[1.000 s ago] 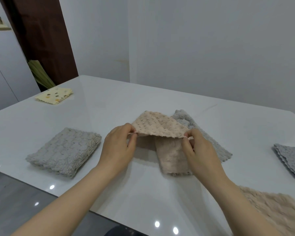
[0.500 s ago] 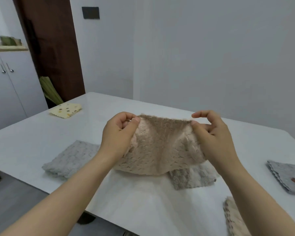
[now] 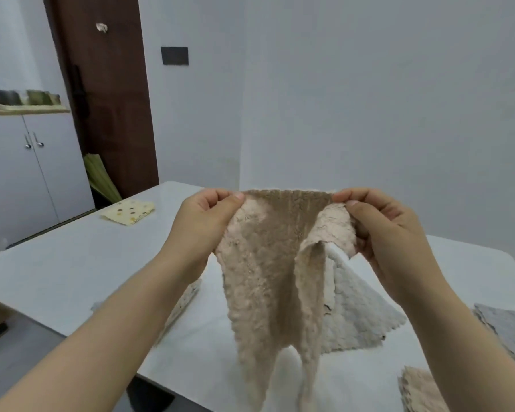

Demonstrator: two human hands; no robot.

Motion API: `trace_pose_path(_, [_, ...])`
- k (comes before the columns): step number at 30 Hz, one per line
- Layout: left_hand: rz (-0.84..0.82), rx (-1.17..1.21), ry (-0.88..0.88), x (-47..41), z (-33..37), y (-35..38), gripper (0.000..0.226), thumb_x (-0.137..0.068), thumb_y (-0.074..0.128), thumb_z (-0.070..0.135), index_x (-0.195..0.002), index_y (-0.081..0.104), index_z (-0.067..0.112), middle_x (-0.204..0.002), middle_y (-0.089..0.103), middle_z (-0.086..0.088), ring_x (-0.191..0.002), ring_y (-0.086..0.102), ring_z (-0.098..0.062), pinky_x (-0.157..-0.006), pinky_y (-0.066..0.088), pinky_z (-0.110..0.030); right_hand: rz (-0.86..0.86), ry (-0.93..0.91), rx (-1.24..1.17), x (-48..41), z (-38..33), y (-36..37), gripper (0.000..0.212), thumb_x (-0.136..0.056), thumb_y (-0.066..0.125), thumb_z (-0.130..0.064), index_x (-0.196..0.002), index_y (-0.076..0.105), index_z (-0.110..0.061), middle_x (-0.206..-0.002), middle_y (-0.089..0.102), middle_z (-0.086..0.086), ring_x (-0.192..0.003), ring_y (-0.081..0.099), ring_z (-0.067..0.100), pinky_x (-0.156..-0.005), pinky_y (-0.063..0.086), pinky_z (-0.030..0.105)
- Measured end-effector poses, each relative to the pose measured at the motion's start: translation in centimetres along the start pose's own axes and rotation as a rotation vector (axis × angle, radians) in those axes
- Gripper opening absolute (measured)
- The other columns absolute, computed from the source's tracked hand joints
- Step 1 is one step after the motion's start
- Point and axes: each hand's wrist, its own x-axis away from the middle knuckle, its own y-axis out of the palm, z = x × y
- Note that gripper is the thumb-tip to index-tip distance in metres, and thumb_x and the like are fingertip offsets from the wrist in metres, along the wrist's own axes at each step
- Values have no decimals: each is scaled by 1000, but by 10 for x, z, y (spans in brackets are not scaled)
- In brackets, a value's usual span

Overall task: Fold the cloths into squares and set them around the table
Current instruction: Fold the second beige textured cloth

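A beige fleecy cloth (image 3: 268, 272) hangs in the air above the white table (image 3: 57, 263). My left hand (image 3: 202, 221) pinches its upper left corner and my right hand (image 3: 390, 233) pinches its upper right corner. The cloth droops unfolded, its lower end split into two hanging flaps. Behind it a light grey cloth (image 3: 360, 316) lies flat on the table. A folded grey cloth (image 3: 185, 304) peeks out from under my left forearm, mostly hidden.
A folded yellow dotted cloth (image 3: 128, 212) lies at the far left of the table. A folded grey cloth (image 3: 509, 331) sits at the right edge and a beige one (image 3: 422, 391) at the near right. A white cupboard (image 3: 27, 173) and a brown door (image 3: 107, 93) stand on the left.
Both hands have lifted the beige cloth off the table and raised it high, so that it opened out and now hangs full length. The view has tilted upward.
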Motion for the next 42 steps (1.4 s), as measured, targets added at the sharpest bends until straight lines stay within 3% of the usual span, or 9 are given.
trace_pose_path(4, [-78,-39,-252,6,-37,-8,22,-83,70,23,-96,68,6,-80,67,-11,-63,60,-19,-53,49,-25,-12,137,193,5,34,-4,26,-95,47,0,-85,70,-8,-72,61,8,-50,51,6,-45,46,20])
trace_pose_path(12, [55,441,-542,33,-89,-16,37,-80,65,-1,-117,58,2,-93,70,-12,-76,67,-18,-74,58,-31,-7,254,315,27,70,-8,28,-94,50,0,-85,74,-11,-70,68,1,-47,53,2,-49,48,17])
trace_pose_path(16, [175,530,-473,51,-93,-9,36,-79,67,1,-114,60,5,-108,70,-13,-94,66,-20,-92,51,-35,-86,326,221,39,71,-7,37,-96,42,4,-98,73,-17,-66,68,-13,-57,58,4,-61,55,22])
trace_pose_path(19, [245,554,-411,65,-90,-1,26,-82,63,0,-107,61,6,-91,74,-7,-79,70,-12,-76,58,-25,-166,286,269,50,73,-8,46,-93,45,9,-109,70,-25,-79,71,-15,-65,65,11,-77,56,25])
trace_pose_path(25, [288,396,-326,78,-88,10,13,-80,69,10,-93,70,14,-77,70,-2,-75,60,-17,-71,49,-28,-172,213,295,57,76,-4,52,-81,58,17,-108,69,-26,-79,71,-12,-65,59,6,-69,50,28])
trace_pose_path(29, [284,262,-239,85,-84,13,11,-77,72,14,-87,73,16,-74,74,5,-73,67,-6,-68,53,-19,-159,188,344,60,75,-4,37,-81,68,-3,-99,73,-35,-72,69,-5,-68,61,18,-68,49,35])
trace_pose_path(34, [291,158,-184,90,-83,12,9,-76,74,16,-85,73,15,-57,65,11,-52,55,0,-55,49,-14,-124,73,436,64,67,0,7,-78,74,-21,-74,73,-27,-59,62,-8,-55,55,5,-53,41,12])
trace_pose_path(37, [275,147,-170,93,-82,13,9,-77,72,14,-86,74,16,-62,69,6,-54,59,-4,-58,53,-16,-71,23,555,65,66,1,20,-74,74,-38,-65,69,-20,-52,52,-8,-46,44,7,-47,32,11])
trace_pose_path(42, [223,152,-122,97,-72,14,9,-80,68,9,-85,75,14,-73,74,-5,-60,68,-14,-64,57,-20,43,-127,726,64,60,5,21,-69,74,-47,-64,66,-28,-85,58,-13,-79,57,9,-67,43,14])
